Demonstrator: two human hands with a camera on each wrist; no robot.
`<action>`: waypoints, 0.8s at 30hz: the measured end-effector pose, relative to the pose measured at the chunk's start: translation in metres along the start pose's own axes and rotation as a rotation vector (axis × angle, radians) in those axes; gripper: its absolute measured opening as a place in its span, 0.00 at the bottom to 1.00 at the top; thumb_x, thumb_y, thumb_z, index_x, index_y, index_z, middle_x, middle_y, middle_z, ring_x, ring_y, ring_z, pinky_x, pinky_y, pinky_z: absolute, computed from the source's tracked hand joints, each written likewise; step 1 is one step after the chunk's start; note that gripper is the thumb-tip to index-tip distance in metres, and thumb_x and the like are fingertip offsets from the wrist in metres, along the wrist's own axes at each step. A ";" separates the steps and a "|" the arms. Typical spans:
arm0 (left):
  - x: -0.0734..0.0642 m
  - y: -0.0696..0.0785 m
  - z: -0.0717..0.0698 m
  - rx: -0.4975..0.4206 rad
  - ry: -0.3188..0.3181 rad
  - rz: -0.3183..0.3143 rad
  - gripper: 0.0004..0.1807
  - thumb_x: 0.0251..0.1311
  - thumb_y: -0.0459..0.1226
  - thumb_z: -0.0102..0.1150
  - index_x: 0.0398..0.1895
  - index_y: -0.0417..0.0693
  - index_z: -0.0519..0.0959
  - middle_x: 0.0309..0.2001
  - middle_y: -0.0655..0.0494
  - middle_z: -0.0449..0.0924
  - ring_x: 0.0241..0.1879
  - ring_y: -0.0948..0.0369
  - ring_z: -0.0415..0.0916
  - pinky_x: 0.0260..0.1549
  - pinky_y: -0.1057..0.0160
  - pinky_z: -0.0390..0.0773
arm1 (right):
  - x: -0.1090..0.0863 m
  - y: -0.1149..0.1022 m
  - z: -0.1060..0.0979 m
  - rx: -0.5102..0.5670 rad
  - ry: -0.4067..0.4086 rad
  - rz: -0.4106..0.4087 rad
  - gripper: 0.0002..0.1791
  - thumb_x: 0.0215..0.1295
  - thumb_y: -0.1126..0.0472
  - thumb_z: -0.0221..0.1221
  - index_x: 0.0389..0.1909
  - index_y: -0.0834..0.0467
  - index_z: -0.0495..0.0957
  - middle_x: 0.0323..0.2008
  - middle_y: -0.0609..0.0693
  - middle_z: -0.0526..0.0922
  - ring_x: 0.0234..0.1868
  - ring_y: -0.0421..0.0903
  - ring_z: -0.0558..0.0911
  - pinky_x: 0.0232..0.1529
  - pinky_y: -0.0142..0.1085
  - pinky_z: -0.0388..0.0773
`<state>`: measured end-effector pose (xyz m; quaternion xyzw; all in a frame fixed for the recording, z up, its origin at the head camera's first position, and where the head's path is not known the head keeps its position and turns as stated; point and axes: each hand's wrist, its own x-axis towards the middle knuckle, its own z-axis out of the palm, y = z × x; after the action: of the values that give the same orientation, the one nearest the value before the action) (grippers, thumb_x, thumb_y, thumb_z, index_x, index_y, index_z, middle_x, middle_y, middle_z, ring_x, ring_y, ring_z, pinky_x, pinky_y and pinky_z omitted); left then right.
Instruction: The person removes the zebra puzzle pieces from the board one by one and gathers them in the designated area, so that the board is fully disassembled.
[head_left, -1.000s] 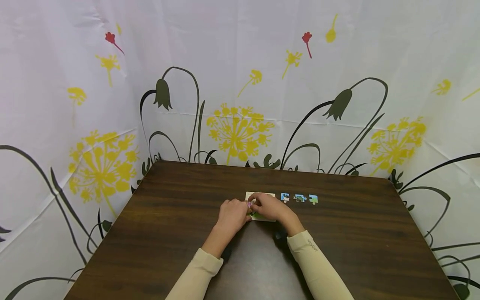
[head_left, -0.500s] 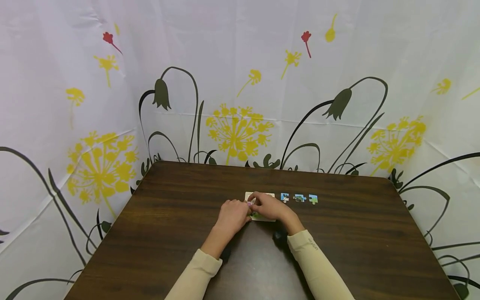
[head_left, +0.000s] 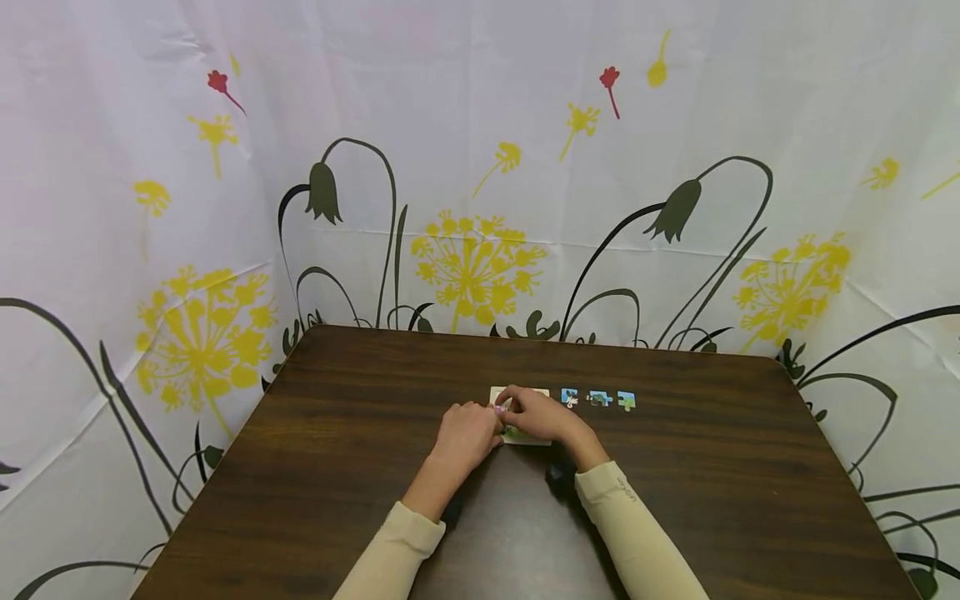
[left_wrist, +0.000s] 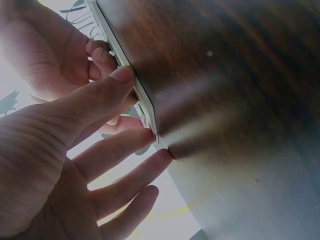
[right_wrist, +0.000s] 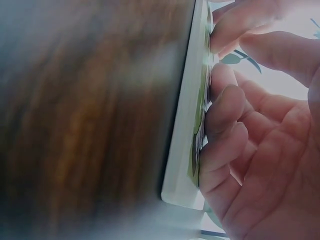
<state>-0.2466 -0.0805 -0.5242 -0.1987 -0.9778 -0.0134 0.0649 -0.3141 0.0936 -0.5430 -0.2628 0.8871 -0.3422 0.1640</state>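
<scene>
A small picture puzzle board with a pale frame lies on the table under both hands. My left hand grips its left side, with the thumb against the near edge and the other fingers spread in the left wrist view. My right hand arches over the board from the right, and its thumb and index finger hold a small pinkish puzzle piece, mostly hidden. In the right wrist view its other fingers are curled and rest on the green printed surface.
To the right of the board, three loose puzzle pieces lie in a row: a left one, a middle one and a right one. They are on the dark wooden table. A flower-patterned curtain hangs behind.
Both hands stay at the board with almost no movement. The whole head view has shifted very slightly.
</scene>
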 end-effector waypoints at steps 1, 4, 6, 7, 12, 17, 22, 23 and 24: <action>0.000 0.000 0.001 0.000 0.001 -0.001 0.08 0.60 0.49 0.80 0.36 0.58 0.93 0.32 0.56 0.90 0.35 0.54 0.86 0.38 0.54 0.83 | 0.000 0.000 0.000 0.001 0.002 0.004 0.17 0.82 0.53 0.59 0.62 0.57 0.81 0.37 0.48 0.86 0.31 0.41 0.80 0.37 0.37 0.78; -0.001 0.000 0.002 0.001 0.008 -0.004 0.10 0.59 0.49 0.80 0.38 0.56 0.93 0.32 0.56 0.90 0.35 0.54 0.86 0.38 0.55 0.83 | -0.001 0.001 0.001 0.009 0.012 0.002 0.16 0.82 0.53 0.59 0.62 0.56 0.81 0.36 0.48 0.85 0.30 0.42 0.80 0.35 0.36 0.77; -0.001 0.000 0.003 0.003 0.015 -0.004 0.12 0.59 0.49 0.80 0.39 0.55 0.92 0.32 0.56 0.90 0.35 0.54 0.86 0.38 0.55 0.83 | -0.001 0.002 0.001 0.009 0.021 -0.006 0.15 0.82 0.53 0.60 0.61 0.56 0.80 0.36 0.48 0.85 0.30 0.42 0.80 0.34 0.37 0.77; -0.001 0.000 0.003 0.004 0.017 -0.004 0.13 0.59 0.49 0.80 0.40 0.54 0.92 0.32 0.56 0.90 0.35 0.54 0.86 0.37 0.55 0.83 | 0.000 0.003 0.001 0.008 0.023 -0.011 0.15 0.82 0.53 0.60 0.61 0.55 0.80 0.35 0.48 0.85 0.30 0.43 0.79 0.34 0.37 0.77; -0.002 0.001 0.002 0.005 0.024 -0.005 0.12 0.58 0.49 0.81 0.38 0.54 0.92 0.32 0.56 0.90 0.35 0.54 0.87 0.37 0.54 0.83 | 0.001 0.004 0.001 0.001 0.046 -0.028 0.11 0.81 0.55 0.60 0.57 0.54 0.80 0.34 0.48 0.85 0.28 0.42 0.79 0.32 0.36 0.75; -0.002 0.001 0.002 0.002 0.030 -0.017 0.13 0.58 0.49 0.81 0.37 0.53 0.92 0.31 0.56 0.90 0.35 0.54 0.87 0.36 0.54 0.83 | 0.001 0.003 -0.002 0.002 0.068 -0.039 0.08 0.80 0.58 0.61 0.54 0.53 0.81 0.32 0.47 0.84 0.26 0.40 0.76 0.30 0.33 0.73; 0.000 0.003 -0.002 -0.011 0.013 -0.026 0.13 0.59 0.48 0.80 0.42 0.53 0.94 0.32 0.55 0.91 0.36 0.55 0.87 0.35 0.56 0.80 | 0.001 0.002 -0.006 -0.007 0.089 -0.058 0.04 0.80 0.60 0.61 0.49 0.53 0.80 0.28 0.46 0.80 0.24 0.40 0.73 0.28 0.33 0.71; 0.000 0.003 -0.002 -0.012 0.009 -0.027 0.12 0.60 0.48 0.80 0.42 0.53 0.94 0.33 0.55 0.91 0.36 0.55 0.87 0.34 0.56 0.80 | 0.001 0.002 -0.007 -0.008 0.093 -0.055 0.03 0.80 0.60 0.61 0.49 0.53 0.80 0.28 0.45 0.80 0.23 0.40 0.73 0.27 0.33 0.71; 0.000 0.003 -0.003 -0.013 0.007 -0.028 0.12 0.60 0.47 0.80 0.41 0.54 0.94 0.33 0.55 0.91 0.35 0.55 0.87 0.34 0.57 0.79 | 0.001 0.002 -0.007 -0.009 0.097 -0.052 0.03 0.80 0.60 0.61 0.48 0.53 0.80 0.27 0.45 0.79 0.23 0.40 0.73 0.27 0.34 0.71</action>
<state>-0.2456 -0.0780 -0.5212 -0.1854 -0.9802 -0.0215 0.0667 -0.3189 0.0979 -0.5390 -0.2697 0.8884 -0.3547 0.1108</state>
